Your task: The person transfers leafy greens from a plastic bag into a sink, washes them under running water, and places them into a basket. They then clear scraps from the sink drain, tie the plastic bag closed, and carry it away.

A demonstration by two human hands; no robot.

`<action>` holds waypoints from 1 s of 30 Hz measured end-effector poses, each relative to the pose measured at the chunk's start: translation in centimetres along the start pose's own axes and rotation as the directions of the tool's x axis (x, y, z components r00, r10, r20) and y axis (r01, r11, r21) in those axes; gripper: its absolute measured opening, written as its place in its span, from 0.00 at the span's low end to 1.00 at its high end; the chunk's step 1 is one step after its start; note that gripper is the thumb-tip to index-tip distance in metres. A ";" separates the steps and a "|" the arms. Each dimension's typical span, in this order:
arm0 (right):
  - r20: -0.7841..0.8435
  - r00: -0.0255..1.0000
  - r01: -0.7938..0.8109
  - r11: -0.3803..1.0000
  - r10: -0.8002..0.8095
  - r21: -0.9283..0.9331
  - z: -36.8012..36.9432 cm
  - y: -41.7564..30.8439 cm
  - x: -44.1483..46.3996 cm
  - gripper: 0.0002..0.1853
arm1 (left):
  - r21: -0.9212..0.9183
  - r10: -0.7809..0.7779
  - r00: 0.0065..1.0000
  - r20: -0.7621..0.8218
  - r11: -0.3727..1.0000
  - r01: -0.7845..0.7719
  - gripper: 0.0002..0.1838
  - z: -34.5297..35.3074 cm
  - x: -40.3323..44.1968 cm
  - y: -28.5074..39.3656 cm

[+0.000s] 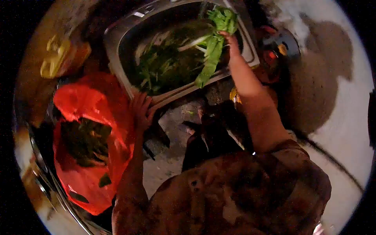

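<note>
My right hand (pixel 228 39) is closed around a bunch of leafy greens (pixel 214 51) over the right side of the metal sink (pixel 156 102). Pale stalks of the bunch point left, and one long leaf hangs toward the sink's front rim. Dark green vegetables (pixel 164 62) lie in the basin. My left hand (pixel 141 106) rests at the sink's front left corner with its fingers apart, beside a red plastic bag (pixel 96 96). The open bag has more greens (pixel 88 141) inside.
A yellow bag (pixel 55 58) lies at the upper left. Right of the sink stands a round dark metal container (pixel 288 43) with reddish things near it. A dark cable or hose (pixel 333 156) runs along the right. My feet are on the floor below the sink.
</note>
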State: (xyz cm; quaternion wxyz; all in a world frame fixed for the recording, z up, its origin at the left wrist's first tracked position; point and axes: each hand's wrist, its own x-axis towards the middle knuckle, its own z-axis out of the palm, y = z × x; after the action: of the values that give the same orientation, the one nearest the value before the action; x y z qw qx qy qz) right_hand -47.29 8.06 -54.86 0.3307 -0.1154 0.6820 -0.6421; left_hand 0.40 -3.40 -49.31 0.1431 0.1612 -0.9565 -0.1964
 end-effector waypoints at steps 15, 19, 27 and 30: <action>-0.685 0.696 0.422 0.894 -0.213 0.151 -23.5 -10.7 -34.2 0.19 | 0.110 0.263 0.964 -0.041 0.960 -0.257 0.28 0.2 1.3 -0.2; -0.823 0.521 0.173 0.972 -0.228 -0.160 -35.1 -10.2 -50.5 0.20 | 0.131 0.288 0.958 0.012 0.949 -0.287 0.28 -0.5 1.4 -0.5; -0.878 0.448 -0.231 0.926 -0.170 -0.297 -52.6 -1.4 -71.6 0.23 | 0.094 0.317 0.948 -0.015 0.945 -0.314 0.27 0.2 0.8 -1.7; -0.956 0.277 -0.495 0.838 -0.099 -0.230 -54.4 9.6 -69.6 0.29 | 0.095 0.270 0.960 0.079 0.956 -0.277 0.26 -0.6 1.6 -0.3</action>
State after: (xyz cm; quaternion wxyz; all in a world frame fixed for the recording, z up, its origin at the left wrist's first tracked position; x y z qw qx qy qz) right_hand -24.82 93.46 -45.26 -0.0948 0.2948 0.8886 -0.3384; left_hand -0.74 -4.43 -48.60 0.1290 0.0282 -0.9828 -0.1294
